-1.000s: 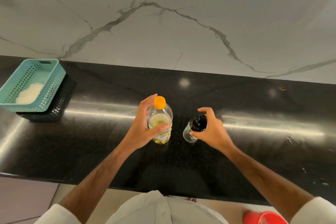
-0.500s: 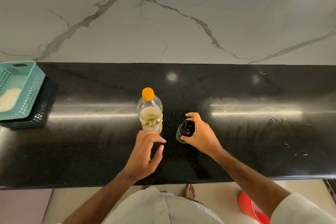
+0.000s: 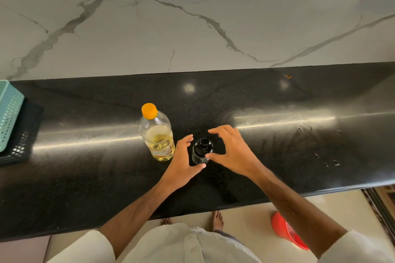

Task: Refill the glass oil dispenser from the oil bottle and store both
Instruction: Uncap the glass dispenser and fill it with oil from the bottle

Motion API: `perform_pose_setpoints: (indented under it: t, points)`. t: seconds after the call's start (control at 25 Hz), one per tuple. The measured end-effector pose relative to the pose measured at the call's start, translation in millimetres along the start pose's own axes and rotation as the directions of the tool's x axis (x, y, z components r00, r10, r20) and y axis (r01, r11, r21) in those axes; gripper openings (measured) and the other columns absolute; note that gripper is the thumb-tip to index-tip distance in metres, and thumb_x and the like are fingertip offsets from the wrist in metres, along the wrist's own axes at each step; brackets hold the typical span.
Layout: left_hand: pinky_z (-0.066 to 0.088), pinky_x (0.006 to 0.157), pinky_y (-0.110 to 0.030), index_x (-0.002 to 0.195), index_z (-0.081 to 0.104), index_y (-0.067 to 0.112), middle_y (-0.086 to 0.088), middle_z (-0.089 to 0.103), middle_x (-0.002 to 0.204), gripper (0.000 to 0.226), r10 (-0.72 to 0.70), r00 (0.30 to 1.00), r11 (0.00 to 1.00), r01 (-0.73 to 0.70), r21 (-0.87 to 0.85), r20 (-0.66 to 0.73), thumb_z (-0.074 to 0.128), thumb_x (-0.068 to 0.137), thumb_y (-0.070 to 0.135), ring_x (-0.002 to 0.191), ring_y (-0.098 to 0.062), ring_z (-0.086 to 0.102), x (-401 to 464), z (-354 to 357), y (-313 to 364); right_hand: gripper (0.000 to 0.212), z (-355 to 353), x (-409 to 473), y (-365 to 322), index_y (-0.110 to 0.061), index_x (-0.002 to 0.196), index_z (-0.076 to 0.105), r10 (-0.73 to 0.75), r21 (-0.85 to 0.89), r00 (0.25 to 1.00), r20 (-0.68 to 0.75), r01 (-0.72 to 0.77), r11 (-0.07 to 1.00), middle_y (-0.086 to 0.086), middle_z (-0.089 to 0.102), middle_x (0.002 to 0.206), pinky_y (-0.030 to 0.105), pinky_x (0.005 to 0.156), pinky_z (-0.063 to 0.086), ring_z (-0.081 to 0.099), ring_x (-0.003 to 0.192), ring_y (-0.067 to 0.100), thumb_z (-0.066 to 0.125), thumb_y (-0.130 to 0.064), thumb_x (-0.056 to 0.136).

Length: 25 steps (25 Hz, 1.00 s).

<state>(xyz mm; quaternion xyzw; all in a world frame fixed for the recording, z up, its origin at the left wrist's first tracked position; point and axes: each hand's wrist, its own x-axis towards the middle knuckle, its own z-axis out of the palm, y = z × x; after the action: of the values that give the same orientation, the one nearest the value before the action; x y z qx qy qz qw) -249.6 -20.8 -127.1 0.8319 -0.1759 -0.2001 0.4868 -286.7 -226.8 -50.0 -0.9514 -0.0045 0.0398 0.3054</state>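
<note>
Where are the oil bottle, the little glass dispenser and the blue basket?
oil bottle (image 3: 157, 134): head view, on its clear body above the oil.
dispenser (image 3: 202, 147): head view, on its black top.
basket (image 3: 9, 111): head view, on its perforated side wall at the left edge.

— What is seen on the black counter (image 3: 85, 177)?

— An oil bottle (image 3: 157, 134) with an orange cap (image 3: 149, 110) is stood upright, partly filled. Just beside it, the glass dispenser (image 3: 202, 152) with its black top is flanked by both hands.

— Is it gripped?

— The left hand (image 3: 183, 166) is cupped around it; contact cannot be confirmed. The right hand (image 3: 233, 153) is spread above it, thumb apparently touching.
</note>
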Motion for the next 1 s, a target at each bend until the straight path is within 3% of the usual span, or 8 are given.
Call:
perform_pose_setpoints:
  t: [0.12,0.2,0.4,0.52,0.64,0.76,0.88,1.0]
  points:
    - [0.039,0.109,-0.021,0.147,0.034,0.03,0.011,0.045,0.144,0.087,0.014,0.999,0.999,-0.015,-0.029,-0.03,0.085,0.077,0.032,0.134,0.001,0.043,15.6,5.1,1.4,0.071,10.8,8.8,-6.5,-0.025,0.143,0.052,0.003,-0.085,1.0,0.031,0.0,0.996,-0.01,0.049,0.137,0.028,0.109,0.04,0.043,0.127,0.011,0.082,-0.044,0.082]
    - [0.046,0.104,-0.021,0.139,0.043,0.031,0.014,0.053,0.134,0.075,0.02,0.998,1.0,-0.022,-0.02,-0.057,0.086,0.077,0.033,0.124,0.004,0.05,20.0,9.0,3.2,0.056,14.7,11.9,-7.1,-0.026,0.132,0.06,-0.003,-0.065,1.0,-0.003,0.003,0.998,-0.01,0.052,0.127,0.031,0.106,0.044,0.046,0.119,0.011,0.081,-0.041,0.083]
    - [0.044,0.093,-0.007,0.133,0.049,0.031,0.017,0.056,0.125,0.067,0.014,0.997,1.0,-0.014,0.0,-0.079,0.086,0.077,0.036,0.116,0.006,0.054,21.1,12.3,2.1,0.029,11.3,17.4,-7.9,-0.025,0.114,0.068,-0.039,-0.047,0.998,-0.041,0.037,0.998,-0.009,0.059,0.108,0.036,0.095,0.051,0.053,0.101,0.01,0.079,-0.032,0.088]
    - [0.045,0.092,-0.01,0.131,0.05,0.032,0.018,0.057,0.123,0.065,0.024,0.996,1.0,-0.022,0.02,-0.083,0.085,0.076,0.04,0.115,0.005,0.054,21.8,11.0,1.0,0.022,5.7,19.3,-12.7,-0.025,0.106,0.068,-0.032,0.046,0.998,-0.056,0.034,0.998,-0.01,0.063,0.1,0.03,0.088,0.053,0.057,0.093,0.007,0.079,-0.027,0.087]
    - [0.042,0.095,-0.01,0.128,0.051,0.033,0.02,0.057,0.122,0.062,0.041,0.995,0.999,-0.039,0.026,-0.088,0.085,0.076,0.041,0.116,0.004,0.055,22.3,10.2,0.7,0.019,-7.3,22.1,-7.0,-0.024,0.098,0.068,0.173,0.423,0.98,-0.1,-0.116,0.899,-0.007,0.07,0.093,0.019,0.079,0.054,0.065,0.085,0.005,0.081,-0.02,0.085]
    - [0.037,0.096,-0.004,0.131,0.051,0.032,0.019,0.058,0.125,0.067,0.035,0.994,0.999,-0.035,0.0,-0.099,0.087,0.074,0.037,0.12,0.003,0.054,22.6,9.8,0.6,0.022,-11.6,21.0,21.3,-0.019,0.1,0.067,0.327,0.609,0.945,-0.028,-0.243,0.755,-0.003,0.071,0.095,0.025,0.082,0.052,0.065,0.085,0.008,0.082,-0.014,0.085]
    - [0.04,0.098,-0.007,0.132,0.051,0.032,0.018,0.059,0.127,0.068,0.044,0.994,0.999,-0.045,0.001,-0.097,0.088,0.075,0.034,0.122,0.001,0.055,23.3,10.3,-1.4,0.029,3.1,15.8,54.4,-0.016,0.101,0.063,0.467,0.621,0.882,0.057,-0.398,0.675,0.004,0.07,0.098,0.027,0.081,0.052,0.065,0.087,0.014,0.084,-0.011,0.082]
    - [0.042,0.099,-0.01,0.133,0.051,0.032,0.018,0.058,0.128,0.068,0.046,0.994,0.999,-0.045,0.018,-0.102,0.088,0.075,0.034,0.122,0.002,0.055,23.0,11.2,-3.1,0.03,25.1,14.5,81.4,-0.018,0.096,0.062,0.52,0.498,0.853,0.031,-0.464,0.732,0.003,0.072,0.097,0.025,0.077,0.053,0.069,0.088,0.017,0.086,-0.011,0.08]
